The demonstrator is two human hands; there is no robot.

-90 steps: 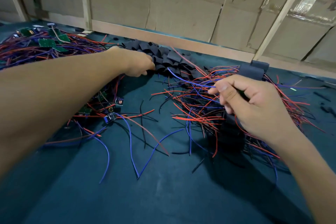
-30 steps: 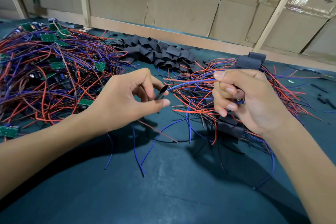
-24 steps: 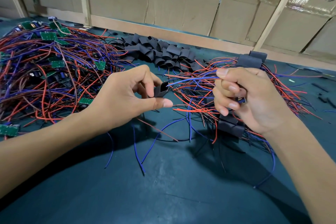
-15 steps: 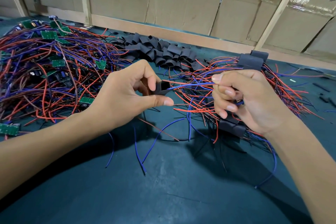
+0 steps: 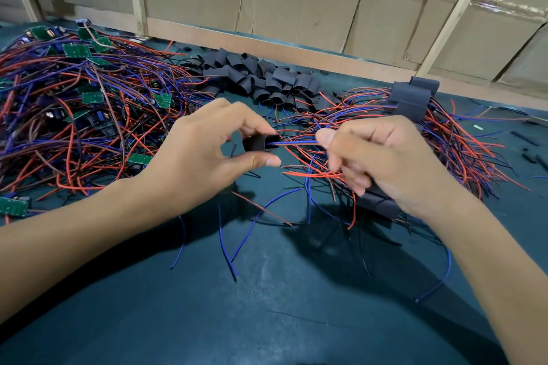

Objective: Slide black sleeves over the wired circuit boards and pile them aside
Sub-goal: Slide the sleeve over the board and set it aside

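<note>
Sleeve (image 5: 260,142) pinched in left hand (image 5: 207,157) at mat centre, right hand (image 5: 382,163) at 3 o'clock gripping wires (image 5: 296,143) entering it; stray strands could snag the mouth.

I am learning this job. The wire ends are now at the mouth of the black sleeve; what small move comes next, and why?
Probably the left hand pushes the short black rubber sleeve rightward along the thin blue and red wires, toward the right hand. The wire tips only just enter its open mouth, so the sleeve covers no board yet.
</note>
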